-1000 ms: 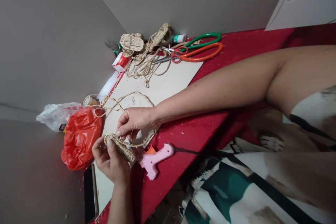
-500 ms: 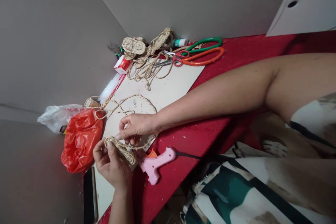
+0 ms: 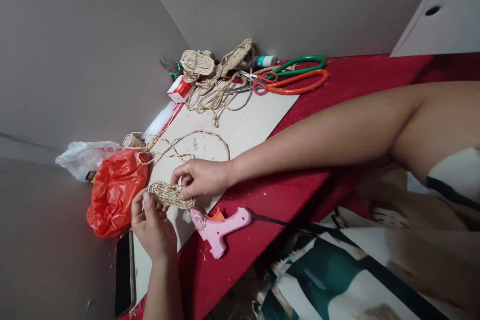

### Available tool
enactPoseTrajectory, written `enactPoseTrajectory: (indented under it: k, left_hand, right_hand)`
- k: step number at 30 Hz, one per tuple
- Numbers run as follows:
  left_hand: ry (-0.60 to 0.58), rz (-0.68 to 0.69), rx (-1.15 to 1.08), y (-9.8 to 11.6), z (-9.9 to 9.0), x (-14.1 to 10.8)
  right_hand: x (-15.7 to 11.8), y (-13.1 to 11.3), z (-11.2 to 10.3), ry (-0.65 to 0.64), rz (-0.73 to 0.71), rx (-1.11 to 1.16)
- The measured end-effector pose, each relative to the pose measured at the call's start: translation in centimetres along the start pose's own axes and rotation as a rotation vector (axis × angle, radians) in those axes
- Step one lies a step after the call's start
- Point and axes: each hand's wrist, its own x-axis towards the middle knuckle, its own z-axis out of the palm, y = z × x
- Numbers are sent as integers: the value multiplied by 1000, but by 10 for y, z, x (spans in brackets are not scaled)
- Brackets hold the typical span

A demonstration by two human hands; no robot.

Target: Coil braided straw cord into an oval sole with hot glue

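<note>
My left hand (image 3: 153, 225), low in the picture, pinches one end of an oval woven straw piece (image 3: 167, 195) between thumb and fingers. The piece is made of rows of twisted straw cord, and its flat face is turned towards me. At its other end, my right hand (image 3: 200, 179) has its fingers curled against the edge; the fingertips are partly hidden. A loose length of straw cord (image 3: 210, 132) loops over the white board above my right hand. A pink glue gun (image 3: 225, 230) lies just to the right of the woven piece.
A white board (image 3: 258, 115) lies on the red-covered table (image 3: 285, 185). Scissors with green and orange handles (image 3: 300, 77), small red scissors and a heap of straw cord (image 3: 210, 92) lie at the top. A red plastic bag (image 3: 118, 195) and a phone (image 3: 125, 275) are left.
The woven piece has turned so that its flat face shows. My right hand has shifted along it to the far end, and the glue gun's front is now more exposed.
</note>
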Motion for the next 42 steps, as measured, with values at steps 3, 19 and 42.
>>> enactPoseTrajectory:
  k: [3,19,42]
  left_hand:
    - [-33,-32,-34,4,-6,6]
    - [-150,-32,32,8,-19,12]
    - [124,152,459,3,-51,40]
  right_hand:
    - [3,0,-7,-34,5,-5]
    - [7,7,-18,-138,77,89]
    - [2,5,-11,-120,183,351]
